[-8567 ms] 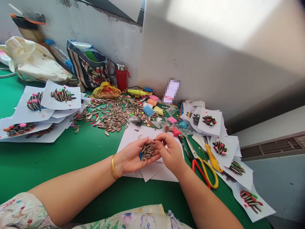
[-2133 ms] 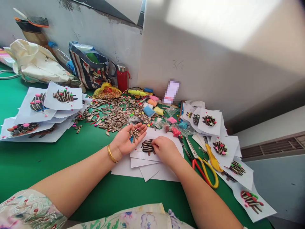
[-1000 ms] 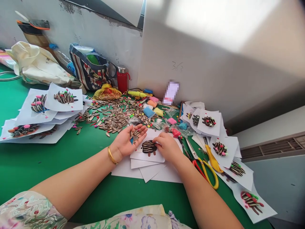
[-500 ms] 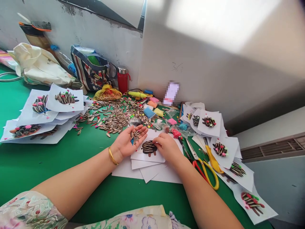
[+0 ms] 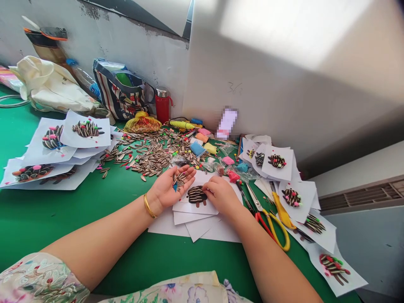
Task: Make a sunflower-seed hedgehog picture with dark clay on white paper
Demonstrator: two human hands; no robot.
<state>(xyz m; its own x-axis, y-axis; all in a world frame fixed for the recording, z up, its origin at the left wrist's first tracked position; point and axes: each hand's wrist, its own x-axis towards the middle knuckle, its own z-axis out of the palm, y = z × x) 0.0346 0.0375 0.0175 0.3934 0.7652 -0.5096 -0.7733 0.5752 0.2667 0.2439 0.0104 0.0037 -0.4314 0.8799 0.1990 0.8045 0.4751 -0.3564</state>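
Observation:
My left hand (image 5: pixel 175 184) is palm up, cupping a small heap of striped sunflower seeds (image 5: pixel 179 179) and a bit of blue. Just right of it, a dark animal figure (image 5: pixel 197 195), covered with striped seeds and with brown feet below, lies on a sheet of white paper (image 5: pixel 186 208). At the figure's right edge, my right hand (image 5: pixel 221 192) is closed in a pinch. Whatever is between those fingertips is too small or hidden to make out. More paper sheets lie under the top one.
Loose sunflower seeds (image 5: pixel 154 155) with coloured beads spread behind my hands. Yellow scissors (image 5: pixel 271 223) lie right of my right forearm. Finished-looking seed pictures pile up at left (image 5: pixel 86 141) and right (image 5: pixel 277 166). A red flask (image 5: pixel 162 108) and striped bag (image 5: pixel 118 97) stand by the wall.
Almost nothing differs. My right fingertips stay at the figure's right edge, with at most a tiny shift; my left hand keeps holding the sunflower seeds.

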